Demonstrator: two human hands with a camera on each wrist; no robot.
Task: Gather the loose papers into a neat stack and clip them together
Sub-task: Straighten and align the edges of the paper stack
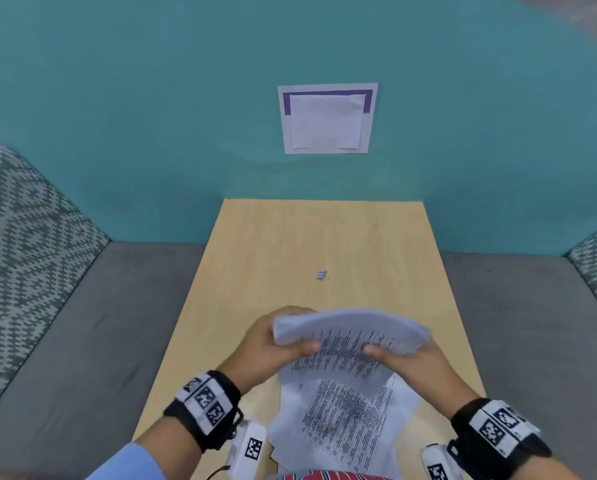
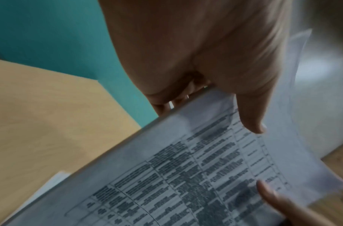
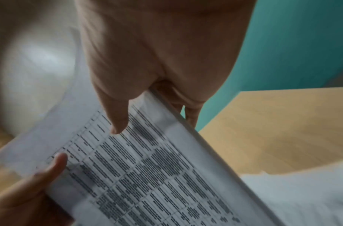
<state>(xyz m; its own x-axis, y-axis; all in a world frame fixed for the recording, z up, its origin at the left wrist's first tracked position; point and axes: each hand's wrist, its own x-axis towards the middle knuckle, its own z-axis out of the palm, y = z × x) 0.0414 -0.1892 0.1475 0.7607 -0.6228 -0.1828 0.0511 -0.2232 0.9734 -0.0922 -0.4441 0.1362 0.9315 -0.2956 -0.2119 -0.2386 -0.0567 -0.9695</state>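
While the head view takes in the whole wooden table, only it shows the small binder clip lying alone at the middle of the frame, well apart from the hands. Below it, at lower centre, the left hand and the right hand grip a sheaf of papers from either side, thumbs on the printed face and fingers curled behind, so that the sheaf arches upward. More loose sheets lie under it, near the bottom edge of the frame.

The left wrist view closes in on what the head view blurs: the left thumb pressed on a printed table of ruled columns, with the right hand's thumb tip entering at lower right. The right wrist view mirrors it: the right thumb at upper centre, the left hand's thumb at lower left, and the stacked page edges running diagonally across the frame.

I count two hands, one clip and one held sheaf; the sheets in it and under it are too many and too blurred to number. Each wrist carries a band with black-and-white square markers. A white sheet with a purple border hangs on the teal wall at upper centre. None of the print is legible.
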